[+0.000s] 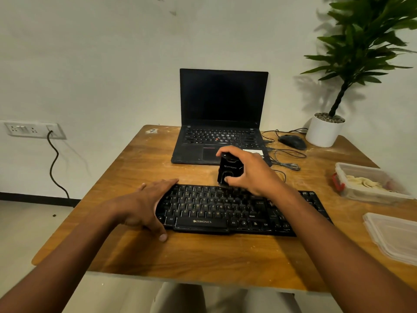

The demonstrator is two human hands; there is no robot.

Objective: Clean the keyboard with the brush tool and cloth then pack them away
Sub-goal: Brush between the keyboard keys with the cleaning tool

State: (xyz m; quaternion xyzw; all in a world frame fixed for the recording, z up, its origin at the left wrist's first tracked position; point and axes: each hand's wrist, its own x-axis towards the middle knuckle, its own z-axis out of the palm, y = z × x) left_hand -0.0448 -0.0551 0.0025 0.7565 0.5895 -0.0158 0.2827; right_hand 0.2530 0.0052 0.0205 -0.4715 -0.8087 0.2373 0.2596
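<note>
The keyboard (237, 211) lies near me on the table (203, 256). My right hand (250, 170) clasps the brush tool (229, 171) over its far key row; my left hand (146, 204), flat and open, steadies its left end. I judge brushing underway, wiping and packing left.

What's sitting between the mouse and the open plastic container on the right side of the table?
In the head view, only loose cable and bare table lie between the mouse and the container; the white plant pot stands behind that stretch.
</note>
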